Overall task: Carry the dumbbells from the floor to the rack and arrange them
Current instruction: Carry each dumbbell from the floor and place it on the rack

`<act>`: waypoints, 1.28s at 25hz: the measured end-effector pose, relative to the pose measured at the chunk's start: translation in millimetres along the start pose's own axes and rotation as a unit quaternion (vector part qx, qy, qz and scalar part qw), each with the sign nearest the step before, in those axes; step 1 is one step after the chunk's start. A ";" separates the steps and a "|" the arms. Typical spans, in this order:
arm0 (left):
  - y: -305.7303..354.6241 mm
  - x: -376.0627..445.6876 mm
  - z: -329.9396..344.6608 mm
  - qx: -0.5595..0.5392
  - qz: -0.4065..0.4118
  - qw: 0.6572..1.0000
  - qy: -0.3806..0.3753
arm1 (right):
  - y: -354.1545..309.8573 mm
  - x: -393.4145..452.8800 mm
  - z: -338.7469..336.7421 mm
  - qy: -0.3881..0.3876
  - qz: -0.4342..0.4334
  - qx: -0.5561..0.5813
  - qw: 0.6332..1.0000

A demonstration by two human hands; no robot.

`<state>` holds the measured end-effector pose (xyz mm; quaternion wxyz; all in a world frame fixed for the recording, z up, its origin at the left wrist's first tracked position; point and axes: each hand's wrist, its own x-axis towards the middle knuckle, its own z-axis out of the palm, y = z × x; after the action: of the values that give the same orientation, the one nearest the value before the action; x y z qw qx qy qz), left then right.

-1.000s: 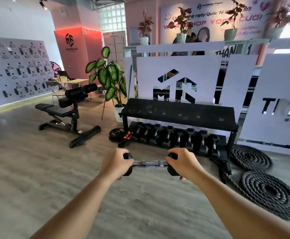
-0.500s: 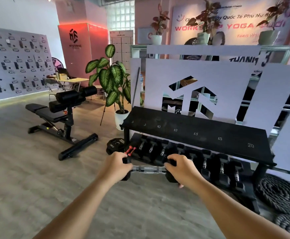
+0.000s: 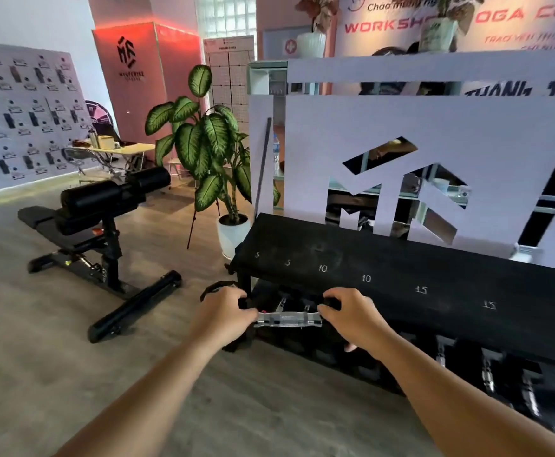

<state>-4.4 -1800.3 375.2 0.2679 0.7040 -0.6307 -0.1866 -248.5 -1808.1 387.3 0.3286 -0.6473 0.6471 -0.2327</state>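
Observation:
I carry a black dumbbell [image 3: 287, 319] with a silver handle, held level in front of me. My left hand [image 3: 225, 313] grips its left head and my right hand [image 3: 352, 315] grips its right head. It hangs just before the front edge of the black rack [image 3: 385, 262], near the left end. The rack's top shelf is bare and marked 5, 5, 10, 10, 15, 15 in white. Several black dumbbells [image 3: 487, 374] lie in a row on the lower shelf, partly hidden under the top shelf.
A black workout bench [image 3: 101, 232] stands on the wooden floor to the left. A potted plant [image 3: 210, 153] in a white pot sits beside the rack's left end. A white logo partition [image 3: 434, 133] rises right behind the rack. A dark weight plate [image 3: 213, 288] lies by the rack's left leg.
I have walked closer to the rack, which now fills the right side of view. The dumbbell, still in both hands, has come up to the rack's front edge.

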 end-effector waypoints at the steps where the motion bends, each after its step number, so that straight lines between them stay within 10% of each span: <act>1: 0.7 28.0 3.7 0.005 -0.004 1.000 -0.001 | -0.8 31.9 -0.9 -0.004 -0.004 0.000 1.000; 20: -98.4 512.9 84.2 -0.039 -0.108 0.991 -0.065 | -48.0 552.8 61.3 -0.051 0.015 -0.075 0.996; 32: -190.3 658.0 209.8 -0.045 -0.275 0.948 -0.152 | -2.4 768.7 146.6 -0.158 0.010 -0.156 0.975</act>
<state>108.3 -2468.6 143.0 0.1389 0.8005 -0.4366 -0.3863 -98.7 -2551.6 194.6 0.3243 -0.7125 0.6220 -0.0203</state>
